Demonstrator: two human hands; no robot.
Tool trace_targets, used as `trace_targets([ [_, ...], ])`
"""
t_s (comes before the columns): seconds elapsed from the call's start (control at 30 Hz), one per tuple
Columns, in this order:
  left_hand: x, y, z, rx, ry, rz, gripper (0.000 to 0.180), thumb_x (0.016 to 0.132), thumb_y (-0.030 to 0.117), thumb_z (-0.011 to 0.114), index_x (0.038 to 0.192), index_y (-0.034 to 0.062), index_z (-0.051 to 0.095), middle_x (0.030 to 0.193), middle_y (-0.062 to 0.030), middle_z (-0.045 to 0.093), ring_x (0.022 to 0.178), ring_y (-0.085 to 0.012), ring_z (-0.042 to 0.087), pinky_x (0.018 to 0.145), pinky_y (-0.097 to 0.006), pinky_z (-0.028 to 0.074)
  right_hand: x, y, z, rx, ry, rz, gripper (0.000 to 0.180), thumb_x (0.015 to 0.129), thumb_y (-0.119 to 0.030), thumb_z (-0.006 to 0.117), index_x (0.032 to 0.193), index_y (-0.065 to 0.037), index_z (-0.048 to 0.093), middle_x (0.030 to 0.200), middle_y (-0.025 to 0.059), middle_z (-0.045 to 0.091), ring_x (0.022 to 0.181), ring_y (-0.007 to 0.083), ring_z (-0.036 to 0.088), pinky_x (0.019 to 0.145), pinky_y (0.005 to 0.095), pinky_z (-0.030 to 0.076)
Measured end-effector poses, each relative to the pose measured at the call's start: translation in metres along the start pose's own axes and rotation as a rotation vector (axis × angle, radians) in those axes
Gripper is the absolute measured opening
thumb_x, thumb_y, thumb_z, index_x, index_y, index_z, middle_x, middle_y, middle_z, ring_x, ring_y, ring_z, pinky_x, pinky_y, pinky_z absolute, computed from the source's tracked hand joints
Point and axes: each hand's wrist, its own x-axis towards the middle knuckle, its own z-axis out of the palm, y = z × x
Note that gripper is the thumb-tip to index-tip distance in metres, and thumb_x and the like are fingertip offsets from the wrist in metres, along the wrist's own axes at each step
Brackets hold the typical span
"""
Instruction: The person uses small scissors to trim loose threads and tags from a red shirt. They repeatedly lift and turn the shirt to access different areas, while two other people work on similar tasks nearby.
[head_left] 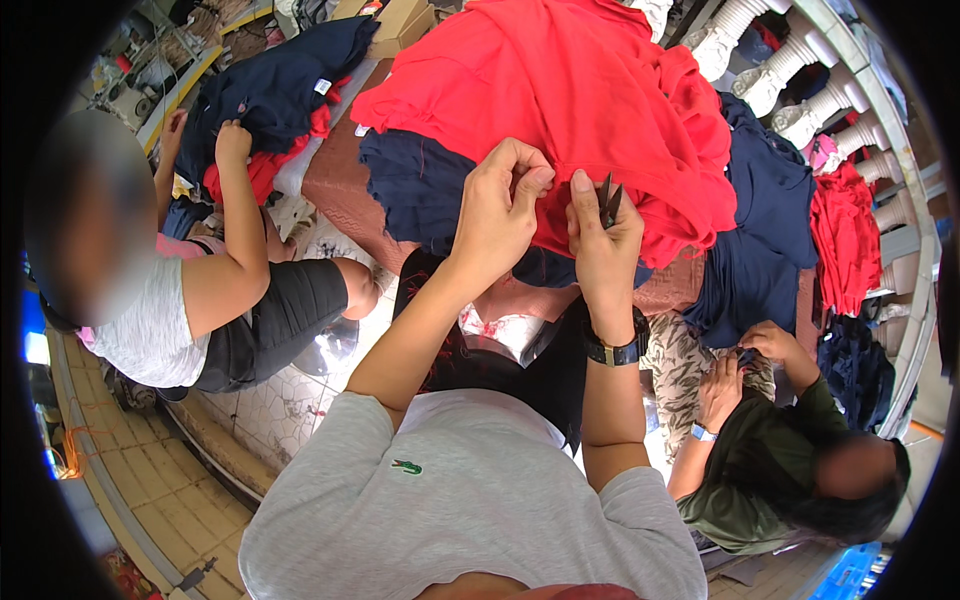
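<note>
A large red garment [540,85] lies heaped over navy cloth [412,188] in front of me. My left hand [500,205] is closed in a pinch at the near part of the red garment, thumb against the curled index finger. Just to its right, my right hand [606,240] grips small dark thread snips [609,203], their pointed blades up and slightly apart. The right thumb also rests by the red cloth. Any thread between the fingers is too fine to make out. A dark watch [618,351] circles my right wrist.
At left, a seated person [225,240] handles navy garments [275,90]. At lower right, another person in dark green [765,450] works with both hands together. More navy cloth [765,215] hangs at right, beside a red garment [846,235] and a row of white wrapped posts [765,75].
</note>
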Motion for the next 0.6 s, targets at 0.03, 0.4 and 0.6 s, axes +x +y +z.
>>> trace_targets([
  [0.03,0.0,0.0,0.0,0.001,0.005,0.009,0.009,0.1,0.006,0.06,0.098,-0.0022,0.056,0.082,-0.0106,0.065,0.075,-0.0173,0.064,0.072,-0.03,0.051,-0.001,0.0,-0.001,-0.021,-0.005,0.002,0.03,0.102,-0.031,0.066,0.082,-0.009,0.059,0.065,-0.0045,0.053,0.051,0.001,0.041,0.044,0.0196,0.028],
  [0.4,-0.004,0.017,-0.006,0.112,-0.031,-0.029,0.004,0.098,0.0,0.059,0.098,-0.0035,0.059,0.084,-0.0137,0.066,0.076,-0.0229,0.066,0.073,-0.033,0.052,-0.021,-0.04,0.002,-0.305,-0.093,0.077,0.045,0.11,-0.031,0.039,0.088,0.005,0.058,0.067,0.0194,0.054,0.058,0.0278,0.05,0.059,0.0397,0.04],
  [0.6,-0.004,0.016,-0.003,0.038,-0.008,-0.019,0.004,0.098,0.0,0.058,0.096,-0.0033,0.058,0.083,-0.014,0.066,0.077,-0.024,0.066,0.074,-0.034,0.052,-0.015,-0.036,0.008,-0.451,-0.18,-0.045,0.042,0.108,-0.025,0.041,0.087,0.007,0.057,0.067,0.0259,0.054,0.061,0.0417,0.055,0.059,0.0464,0.041],
])
